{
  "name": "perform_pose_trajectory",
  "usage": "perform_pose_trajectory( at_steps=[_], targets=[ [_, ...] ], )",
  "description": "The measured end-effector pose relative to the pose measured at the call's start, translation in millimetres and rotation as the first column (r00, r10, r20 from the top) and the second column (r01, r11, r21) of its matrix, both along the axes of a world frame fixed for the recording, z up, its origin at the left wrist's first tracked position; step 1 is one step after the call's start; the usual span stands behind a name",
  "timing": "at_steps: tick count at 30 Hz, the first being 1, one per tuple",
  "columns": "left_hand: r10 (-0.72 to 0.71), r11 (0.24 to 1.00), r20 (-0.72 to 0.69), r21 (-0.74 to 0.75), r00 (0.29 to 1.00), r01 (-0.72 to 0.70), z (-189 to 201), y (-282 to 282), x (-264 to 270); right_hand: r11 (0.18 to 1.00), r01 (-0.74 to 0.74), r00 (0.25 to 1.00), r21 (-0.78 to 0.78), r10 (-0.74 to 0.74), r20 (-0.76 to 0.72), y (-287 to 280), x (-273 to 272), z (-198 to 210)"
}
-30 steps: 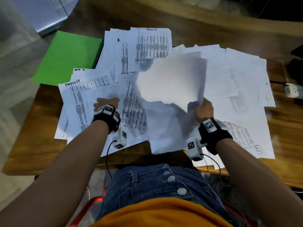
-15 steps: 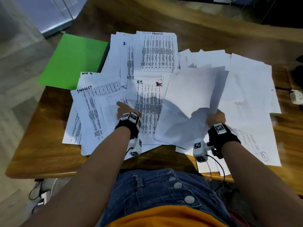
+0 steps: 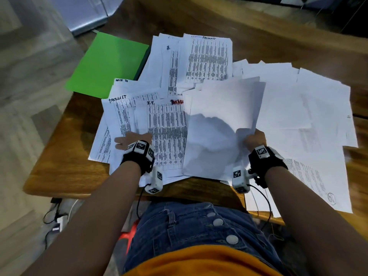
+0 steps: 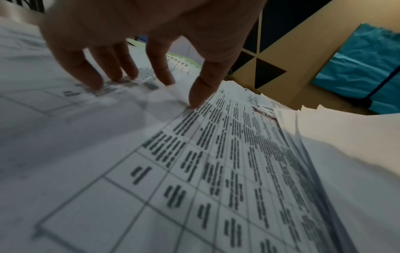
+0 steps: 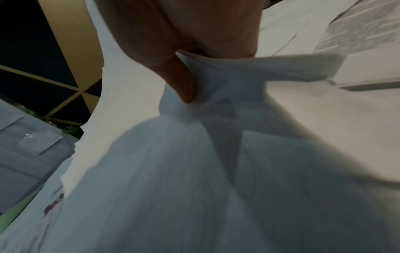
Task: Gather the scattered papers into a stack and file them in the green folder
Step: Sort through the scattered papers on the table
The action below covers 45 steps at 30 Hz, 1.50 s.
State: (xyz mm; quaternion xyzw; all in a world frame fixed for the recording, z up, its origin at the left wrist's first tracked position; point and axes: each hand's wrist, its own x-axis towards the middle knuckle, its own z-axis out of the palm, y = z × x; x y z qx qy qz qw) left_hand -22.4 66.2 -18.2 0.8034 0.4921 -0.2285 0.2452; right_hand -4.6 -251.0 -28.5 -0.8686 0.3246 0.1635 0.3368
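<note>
While my right hand pinches the limp white paper bundle at its near edge, my left hand lies flat on the thin printed table sheets, which would slide easily.

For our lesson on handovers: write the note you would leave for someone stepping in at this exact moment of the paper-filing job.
Right hand: grips a bundle of blank-side white sheets, partly raised over the pile.
Left hand: open, fingertips pressing on a printed table sheet.
Flat green folder: closed, at the far left corner of the wooden table, papers overlapping its right edge.
Done: one bundle gathered.
Left: collect the scattered white papers, square the stack, file it in the folder.
</note>
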Motion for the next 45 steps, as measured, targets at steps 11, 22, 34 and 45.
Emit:
perform_pose_trajectory(
  at_steps=[11, 22, 34, 45],
  targets=[
    [0.139, 0.912, 0.226, -0.408, 0.964, -0.036, -3, -4, 2, 0.975, -0.215, 0.975, 0.054, 0.218, -0.054, 43, 9, -18],
    [-0.282, 0.875, 0.494, -0.221, 0.823, 0.432, 30, -47, 0, 0.983, -0.148, 0.988, 0.105, 0.142, 0.06, 68, -6, -18],
    [-0.774, 0.48, 0.58, 0.278, 0.253, 0.832, 166, -129, 38, 0.513, 0.183, 0.897, 0.838, -0.436, 0.071, 2, 13, 16],
    [-0.351, 0.718, 0.864, 0.001, 0.361, 0.696, 125, -207, 79, 0.793, 0.154, 0.611, 0.589, -0.545, 0.574, -96, 30, 75]
  ],
)
